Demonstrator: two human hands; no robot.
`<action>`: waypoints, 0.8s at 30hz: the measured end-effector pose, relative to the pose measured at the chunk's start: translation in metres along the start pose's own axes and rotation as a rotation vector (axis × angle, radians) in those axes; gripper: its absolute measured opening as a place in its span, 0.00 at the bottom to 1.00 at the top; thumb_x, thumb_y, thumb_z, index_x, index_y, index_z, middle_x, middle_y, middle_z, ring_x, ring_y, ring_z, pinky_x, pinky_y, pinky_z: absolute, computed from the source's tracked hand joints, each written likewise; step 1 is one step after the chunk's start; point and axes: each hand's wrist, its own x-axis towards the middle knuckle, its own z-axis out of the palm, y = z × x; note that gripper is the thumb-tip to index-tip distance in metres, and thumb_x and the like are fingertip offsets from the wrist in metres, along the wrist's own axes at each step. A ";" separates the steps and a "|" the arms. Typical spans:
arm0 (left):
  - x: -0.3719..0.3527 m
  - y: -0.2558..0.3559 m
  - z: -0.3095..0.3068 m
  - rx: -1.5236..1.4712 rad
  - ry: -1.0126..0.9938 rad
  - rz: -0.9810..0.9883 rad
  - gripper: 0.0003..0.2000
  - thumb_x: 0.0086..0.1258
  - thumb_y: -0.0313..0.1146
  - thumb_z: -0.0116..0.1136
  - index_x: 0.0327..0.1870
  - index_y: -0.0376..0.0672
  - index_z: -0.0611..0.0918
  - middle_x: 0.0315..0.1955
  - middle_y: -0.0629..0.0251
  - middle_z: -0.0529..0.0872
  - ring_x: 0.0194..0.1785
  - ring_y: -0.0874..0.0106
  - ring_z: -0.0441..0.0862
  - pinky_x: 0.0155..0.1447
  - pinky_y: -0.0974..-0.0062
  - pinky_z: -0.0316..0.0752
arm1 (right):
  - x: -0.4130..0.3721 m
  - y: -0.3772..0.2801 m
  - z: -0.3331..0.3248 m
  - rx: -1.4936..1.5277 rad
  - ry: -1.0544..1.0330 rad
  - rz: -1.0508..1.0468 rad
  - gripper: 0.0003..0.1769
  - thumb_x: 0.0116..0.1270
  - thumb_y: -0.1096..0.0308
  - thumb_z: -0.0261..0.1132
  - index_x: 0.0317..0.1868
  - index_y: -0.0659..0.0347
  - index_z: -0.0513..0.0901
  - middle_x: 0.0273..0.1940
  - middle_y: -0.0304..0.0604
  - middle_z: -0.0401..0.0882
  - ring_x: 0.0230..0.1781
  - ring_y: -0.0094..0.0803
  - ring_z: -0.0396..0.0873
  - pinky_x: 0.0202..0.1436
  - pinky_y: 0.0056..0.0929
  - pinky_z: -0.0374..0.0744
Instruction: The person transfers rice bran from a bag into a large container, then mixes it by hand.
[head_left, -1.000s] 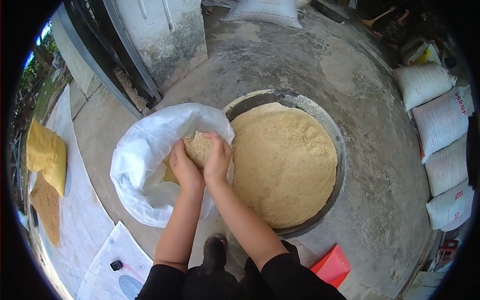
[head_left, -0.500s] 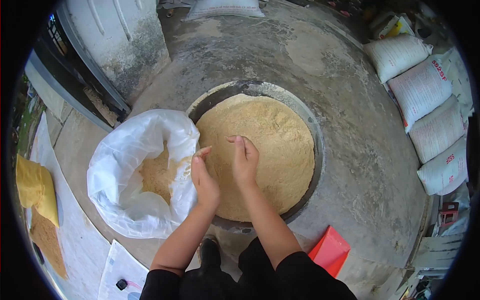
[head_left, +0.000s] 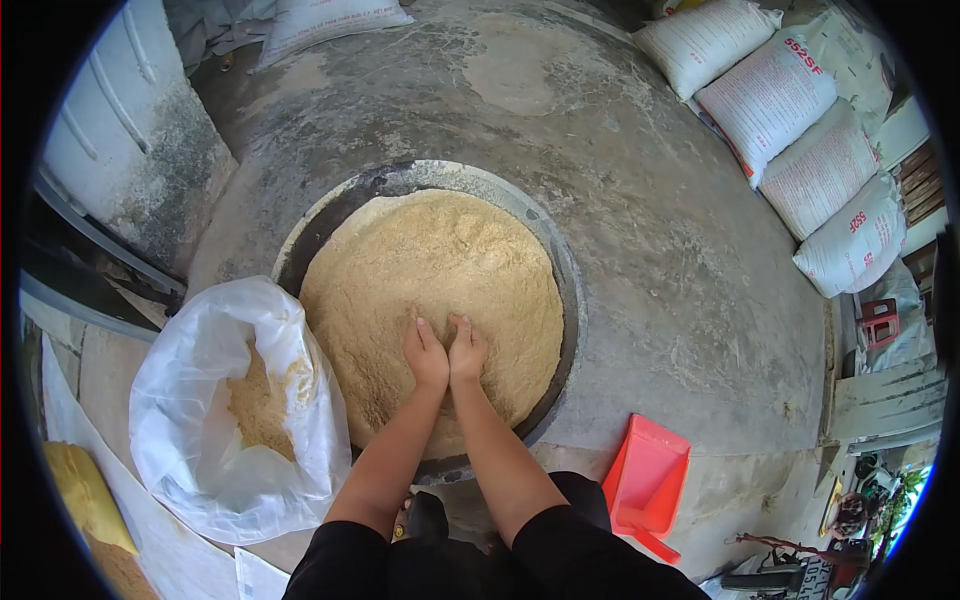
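A wide round tub on the floor is filled with pale yellow-brown meal, a coarse powder. Both my hands are low over the meal, wrists together and fingers pointing away from me. My left hand is loosely cupped, thumb up, fingertips at the meal's surface. Beside it, my right hand mirrors that shape, with a small gap between the two. The undersides of the fingers are hidden, and no lifted meal shows in either hand. Left of the tub stands a white plastic sack, its mouth rolled open, with similar meal inside.
A red scoop lies on the concrete floor at right. Several full white sacks line the right side, and another sack lies at the back. At far left are a yellow sack and a brown heap.
My hands have come down from between the sack and tub to the middle of the meal and closer together. The view has turned right, bringing the whole red scoop into sight.
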 end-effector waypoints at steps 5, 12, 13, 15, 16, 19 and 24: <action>0.007 0.017 -0.004 -0.734 0.077 -0.590 0.17 0.71 0.39 0.44 0.44 0.32 0.78 0.39 0.58 0.81 0.42 0.71 0.77 0.49 0.75 0.71 | 0.000 -0.012 0.005 0.365 -0.104 0.243 0.19 0.66 0.61 0.52 0.42 0.71 0.79 0.41 0.46 0.79 0.43 0.34 0.76 0.51 0.29 0.71; 0.040 0.108 -0.078 -0.993 0.207 -0.618 0.15 0.71 0.39 0.46 0.36 0.35 0.79 0.32 0.63 0.81 0.33 0.74 0.77 0.40 0.77 0.72 | -0.033 -0.078 0.044 0.669 -0.167 0.320 0.24 0.65 0.57 0.50 0.52 0.69 0.71 0.49 0.48 0.74 0.48 0.37 0.73 0.54 0.32 0.70; 0.044 0.112 -0.087 -1.023 0.202 -0.566 0.15 0.71 0.39 0.46 0.36 0.36 0.79 0.32 0.63 0.81 0.33 0.75 0.77 0.40 0.77 0.72 | -0.043 -0.097 0.050 0.668 -0.202 0.329 0.24 0.65 0.57 0.50 0.52 0.69 0.71 0.49 0.48 0.74 0.48 0.37 0.73 0.54 0.32 0.70; 0.047 0.122 -0.111 -1.047 0.232 -0.503 0.14 0.71 0.39 0.47 0.35 0.36 0.79 0.32 0.64 0.81 0.33 0.75 0.77 0.40 0.77 0.72 | -0.071 -0.129 0.057 0.782 -0.300 0.359 0.24 0.65 0.57 0.50 0.51 0.69 0.72 0.49 0.48 0.74 0.47 0.38 0.74 0.54 0.31 0.70; 0.048 0.130 -0.126 -1.058 0.261 -0.466 0.14 0.71 0.39 0.46 0.35 0.36 0.79 0.32 0.64 0.81 0.33 0.76 0.77 0.40 0.77 0.72 | -0.084 -0.137 0.062 0.775 -0.334 0.374 0.24 0.65 0.57 0.50 0.51 0.69 0.72 0.49 0.48 0.74 0.47 0.38 0.74 0.54 0.31 0.70; 0.049 0.132 -0.169 -1.069 0.345 -0.412 0.14 0.71 0.38 0.46 0.36 0.35 0.79 0.33 0.64 0.81 0.36 0.75 0.77 0.41 0.77 0.73 | -0.121 -0.155 0.075 0.709 -0.469 0.364 0.23 0.65 0.56 0.50 0.50 0.69 0.72 0.47 0.48 0.75 0.46 0.37 0.75 0.53 0.30 0.71; 0.045 0.120 -0.234 -0.969 0.534 -0.303 0.15 0.71 0.37 0.43 0.44 0.33 0.77 0.39 0.61 0.80 0.40 0.71 0.79 0.46 0.74 0.74 | -0.190 -0.162 0.107 0.481 -0.570 0.226 0.20 0.67 0.58 0.52 0.35 0.71 0.78 0.33 0.43 0.78 0.33 0.26 0.74 0.39 0.24 0.72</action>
